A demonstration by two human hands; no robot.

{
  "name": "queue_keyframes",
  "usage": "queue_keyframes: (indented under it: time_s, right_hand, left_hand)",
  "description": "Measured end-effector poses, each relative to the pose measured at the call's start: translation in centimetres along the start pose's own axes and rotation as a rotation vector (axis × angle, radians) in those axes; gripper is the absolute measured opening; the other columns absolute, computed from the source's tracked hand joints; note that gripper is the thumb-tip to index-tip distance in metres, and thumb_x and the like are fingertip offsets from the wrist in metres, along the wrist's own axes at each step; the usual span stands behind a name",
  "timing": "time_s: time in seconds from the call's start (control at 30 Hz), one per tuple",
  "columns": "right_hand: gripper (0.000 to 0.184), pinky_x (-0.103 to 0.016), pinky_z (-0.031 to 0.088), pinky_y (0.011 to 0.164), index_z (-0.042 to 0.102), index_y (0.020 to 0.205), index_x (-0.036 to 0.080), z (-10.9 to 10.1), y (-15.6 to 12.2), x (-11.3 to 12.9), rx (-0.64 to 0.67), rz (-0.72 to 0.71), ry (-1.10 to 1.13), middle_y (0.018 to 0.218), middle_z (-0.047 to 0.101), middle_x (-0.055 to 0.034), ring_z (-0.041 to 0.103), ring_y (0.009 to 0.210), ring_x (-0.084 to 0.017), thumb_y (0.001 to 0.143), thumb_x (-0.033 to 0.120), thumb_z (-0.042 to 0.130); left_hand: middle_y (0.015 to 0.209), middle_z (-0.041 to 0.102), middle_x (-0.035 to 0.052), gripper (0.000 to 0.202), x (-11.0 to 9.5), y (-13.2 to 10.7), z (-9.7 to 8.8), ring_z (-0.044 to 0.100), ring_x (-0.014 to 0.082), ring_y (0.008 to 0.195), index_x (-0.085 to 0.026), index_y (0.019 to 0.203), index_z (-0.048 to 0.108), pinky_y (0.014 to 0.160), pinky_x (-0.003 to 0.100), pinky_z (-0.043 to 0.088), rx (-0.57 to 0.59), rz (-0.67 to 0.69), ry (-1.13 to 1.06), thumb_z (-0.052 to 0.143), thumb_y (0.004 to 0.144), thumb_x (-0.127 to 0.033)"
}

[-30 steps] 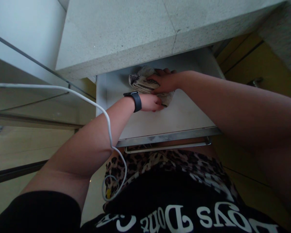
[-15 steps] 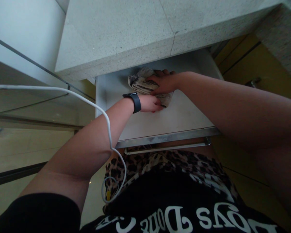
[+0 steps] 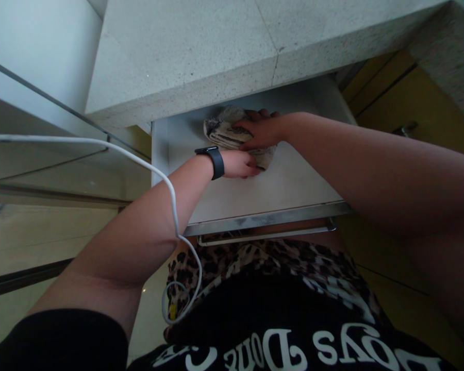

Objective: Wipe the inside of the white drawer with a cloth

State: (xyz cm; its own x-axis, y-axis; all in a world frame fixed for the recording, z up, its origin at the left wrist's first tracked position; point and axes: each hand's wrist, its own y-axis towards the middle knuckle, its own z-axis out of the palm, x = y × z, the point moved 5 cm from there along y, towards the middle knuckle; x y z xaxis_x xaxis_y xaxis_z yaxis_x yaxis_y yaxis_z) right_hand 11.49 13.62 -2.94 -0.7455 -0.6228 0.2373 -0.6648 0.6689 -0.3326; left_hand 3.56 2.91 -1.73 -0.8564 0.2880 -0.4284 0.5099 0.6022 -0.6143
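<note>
A folded grey and dark patterned cloth (image 3: 226, 129), which looks like a towel, lies inside a pulled-out white drawer (image 3: 290, 185). Over its far right side, my right hand (image 3: 261, 129) grips it with the thumb on top and the fingers across the far edge. My left hand (image 3: 239, 164) holds the near edge of the cloth, fingers curled and partly hidden underneath. A dark watch (image 3: 216, 162) is on my left wrist.
A speckled stone countertop (image 3: 201, 56) overhangs the back of the drawer. The drawer's metal handle (image 3: 266, 236) faces my body. A white cable (image 3: 139, 161) hangs across my left forearm. Yellowish cabinet fronts (image 3: 386, 98) stand to the right.
</note>
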Motion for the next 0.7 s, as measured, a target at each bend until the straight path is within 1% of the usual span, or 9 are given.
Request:
queue_keyframes:
  time_s: [0.1,0.23,0.33,0.43,0.53,0.63,0.7]
  right_hand:
    - [0.105,-0.074,0.022,0.129,0.031,0.17,0.032,-0.22,-0.39,0.29,0.045,0.028,-0.029,0.177,0.009,-0.0091,0.017,0.159,-0.051,0.081,0.076,0.066]
    - [0.103,-0.072,0.023,0.13,0.03,0.171,0.033,-0.64,-0.94,0.73,0.051,0.049,-0.035,0.177,0.008,-0.0077,0.018,0.16,-0.049,0.082,0.072,0.067]
    - [0.102,-0.072,0.024,0.129,0.029,0.171,0.034,-0.7,-1.06,0.88,0.051,0.038,-0.044,0.177,0.008,-0.0095,0.018,0.16,-0.049,0.084,0.071,0.065]
    - [0.104,-0.07,0.025,0.13,0.028,0.171,0.032,-0.66,-1.03,0.83,0.054,0.042,-0.041,0.177,0.009,-0.0112,0.017,0.16,-0.048,0.084,0.072,0.065]
    - [0.105,-0.064,0.023,0.133,0.032,0.17,0.028,-0.58,-0.93,0.66,0.048,0.058,-0.03,0.177,0.01,-0.0107,0.018,0.162,-0.046,0.082,0.073,0.066]
    - [0.108,-0.06,0.026,0.134,0.035,0.169,0.023,-0.46,-0.73,0.54,0.031,0.03,-0.02,0.177,0.012,-0.0118,0.017,0.162,-0.045,0.081,0.078,0.064]
    - [0.112,-0.059,0.027,0.133,0.034,0.169,0.023,-0.38,-0.59,0.39,0.018,0.019,-0.013,0.177,0.013,-0.0117,0.018,0.161,-0.045,0.079,0.082,0.064]
  left_hand:
    - [0.096,0.071,0.0077,0.038,-0.03,-0.03,-0.04,0.062,0.0182,0.086,-0.014,0.099,0.072,0.079,0.029,0.042,-0.003,-0.007,0.001,0.05,0.1,-0.045]
    - [0.094,0.072,0.0062,0.036,-0.17,-0.1,-0.14,0.061,0.0164,0.085,-0.014,0.094,0.07,0.077,0.027,0.041,0.001,0.008,0.005,0.049,0.1,-0.043]
    - [0.094,0.072,0.0063,0.036,-0.12,-0.07,-0.17,0.061,0.016,0.084,-0.015,0.095,0.071,0.076,0.027,0.04,-0.004,0.016,0.002,0.05,0.099,-0.043]
    - [0.094,0.073,0.0073,0.039,0.04,-0.02,-0.12,0.061,0.017,0.083,-0.015,0.096,0.071,0.076,0.029,0.04,-0.004,0.007,0.008,0.049,0.098,-0.046]
    - [0.095,0.073,0.0078,0.041,0.09,0.05,-0.06,0.061,0.0178,0.083,-0.015,0.095,0.072,0.079,0.031,0.041,-0.007,0.017,0.01,0.047,0.098,-0.047]
    - [0.098,0.073,0.0075,0.039,0.16,0.14,-0.02,0.061,0.0177,0.085,-0.015,0.096,0.073,0.081,0.03,0.041,-0.012,0.02,0.007,0.048,0.098,-0.045]
    - [0.098,0.073,0.0068,0.038,0.22,0.17,-0.03,0.061,0.0174,0.087,-0.015,0.097,0.073,0.082,0.029,0.041,-0.014,0.015,0.012,0.049,0.098,-0.046]
